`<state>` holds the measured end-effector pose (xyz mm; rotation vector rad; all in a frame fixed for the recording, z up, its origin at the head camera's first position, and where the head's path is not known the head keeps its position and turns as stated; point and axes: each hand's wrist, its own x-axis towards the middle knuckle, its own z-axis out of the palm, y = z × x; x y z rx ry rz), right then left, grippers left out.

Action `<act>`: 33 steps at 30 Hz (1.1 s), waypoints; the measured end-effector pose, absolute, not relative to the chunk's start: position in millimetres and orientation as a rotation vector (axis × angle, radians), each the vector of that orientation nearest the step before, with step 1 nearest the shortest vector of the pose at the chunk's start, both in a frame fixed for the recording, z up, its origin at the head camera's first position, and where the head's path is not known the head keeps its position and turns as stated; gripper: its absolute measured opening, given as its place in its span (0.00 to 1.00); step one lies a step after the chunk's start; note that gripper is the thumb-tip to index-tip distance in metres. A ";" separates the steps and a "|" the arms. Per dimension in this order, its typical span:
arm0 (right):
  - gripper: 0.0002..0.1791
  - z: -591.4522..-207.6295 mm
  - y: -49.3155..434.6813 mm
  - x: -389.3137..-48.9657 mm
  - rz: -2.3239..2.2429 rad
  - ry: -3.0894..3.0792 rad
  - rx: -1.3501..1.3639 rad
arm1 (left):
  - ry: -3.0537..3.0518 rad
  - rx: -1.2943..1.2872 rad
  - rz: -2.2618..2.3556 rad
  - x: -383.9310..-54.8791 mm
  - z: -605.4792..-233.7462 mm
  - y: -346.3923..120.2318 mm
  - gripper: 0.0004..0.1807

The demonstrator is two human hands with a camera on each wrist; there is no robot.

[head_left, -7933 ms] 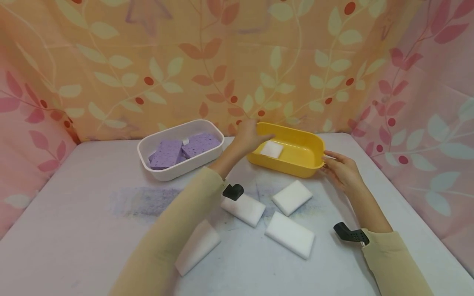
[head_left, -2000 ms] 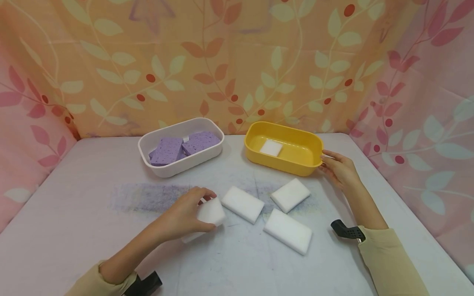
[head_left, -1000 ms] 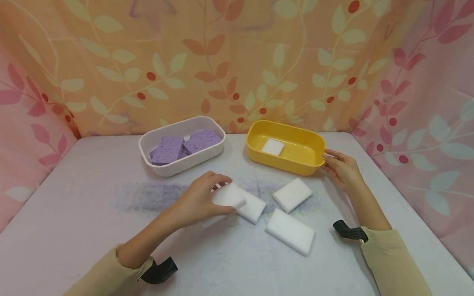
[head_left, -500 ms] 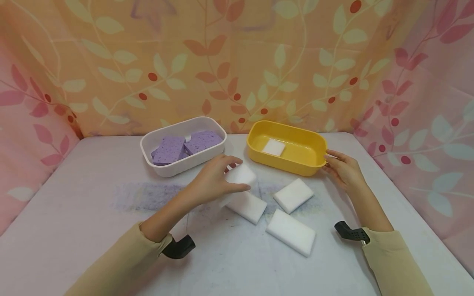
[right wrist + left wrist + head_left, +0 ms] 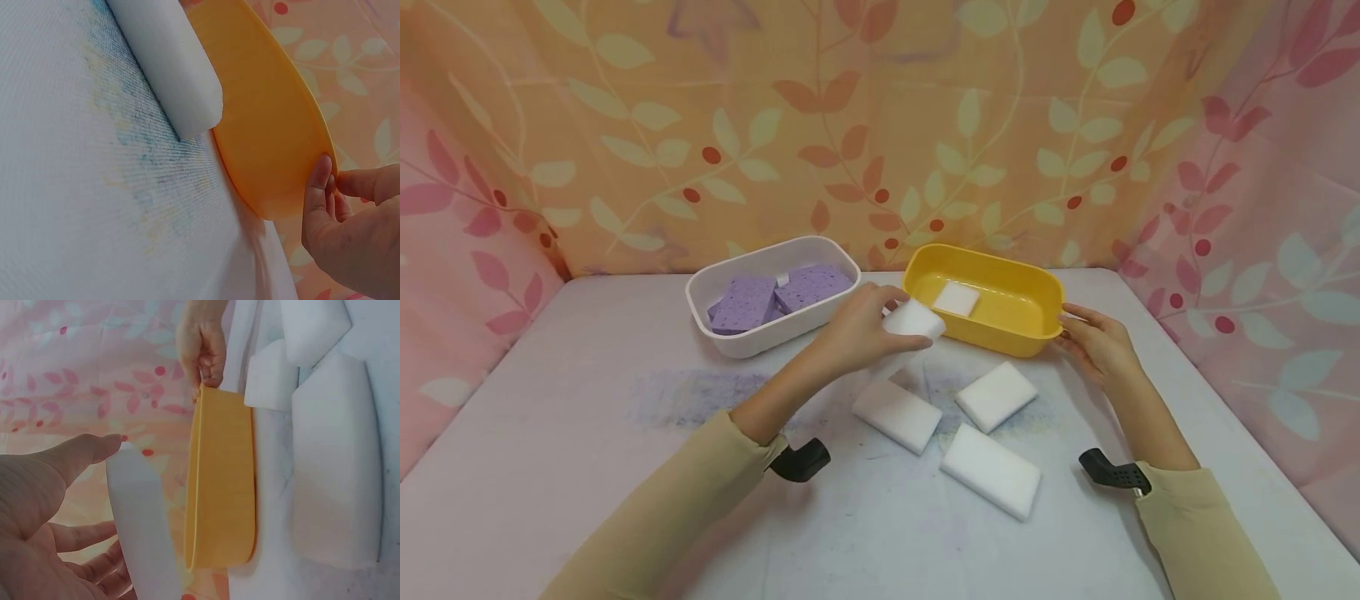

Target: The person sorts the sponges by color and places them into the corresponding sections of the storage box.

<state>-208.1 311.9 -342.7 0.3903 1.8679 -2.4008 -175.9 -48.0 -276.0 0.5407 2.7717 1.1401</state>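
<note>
My left hand (image 5: 861,329) pinches a white sponge (image 5: 914,320) between thumb and fingers, raised above the table just in front of the yellow tub (image 5: 1000,337). In the left wrist view the held sponge (image 5: 140,519) stands on edge beside the tub's wall (image 5: 225,481). My right hand (image 5: 1101,346) pinches the tub's right rim, thumb on one side and fingers on the other, as the right wrist view shows at the rim (image 5: 328,140). Inside the tub lies one white sponge (image 5: 957,298). On the table lie three more white sponges: one (image 5: 898,415), another (image 5: 997,396) and the nearest (image 5: 991,471).
A white tub (image 5: 760,340) with purple sponges (image 5: 745,304) stands left of the yellow one. Behind both hangs a leaf-patterned curtain (image 5: 850,125). Bluish smudges (image 5: 692,400) mark the white table cover (image 5: 587,467).
My left hand picked up the white sponge at the front left and carried it up and right towards the yellow tub. My right hand has stayed on the tub's rim.
</note>
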 end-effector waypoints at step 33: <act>0.18 -343.7 313.6 -207.7 -2.409 1.852 0.356 | 2.861 0.556 1.171 -233.4 -272.2 33.7 0.30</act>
